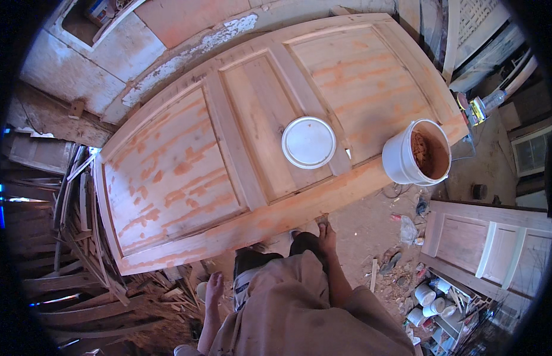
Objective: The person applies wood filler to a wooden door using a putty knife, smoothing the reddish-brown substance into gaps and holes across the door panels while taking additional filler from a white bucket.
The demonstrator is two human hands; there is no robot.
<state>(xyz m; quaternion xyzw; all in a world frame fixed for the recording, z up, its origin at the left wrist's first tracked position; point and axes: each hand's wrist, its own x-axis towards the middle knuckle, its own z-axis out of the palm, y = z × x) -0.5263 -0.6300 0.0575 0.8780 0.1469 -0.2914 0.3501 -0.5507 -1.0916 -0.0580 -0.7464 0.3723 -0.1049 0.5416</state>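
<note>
Wooden panelled door (240, 148), unfinished and blotched with reddish-brown filler, is shown lying flat across the workspace and is taken as the landmark. Its long axis is seen to run from the lower left to the upper right of the head view, so that its near long edge passes just in front of the person.

The right hand (327, 230) is seen at that near edge, touching it or very nearly so; something small and dark appears to be held at the fingertips, but whether the fingers are closed on it cannot be told. The left hand (214, 286) is held lower, well short of the door, with the fingers loosely extended and nothing gripped. The right hand is therefore the nearer of the two to the door, which lies directly ahead of its fingers.

A round white lid (308, 142) is seen resting flat on the door's middle panel. A white bucket (415, 155) stands at the near edge toward the door's right end, uncovered, its inside coated with reddish-brown paste and a lump of it clinging to the wall. Scrap timber (92, 261) is piled beyond the door's left end, and small white tubs (429, 299) are grouped on the floor to the lower right of it.
</note>
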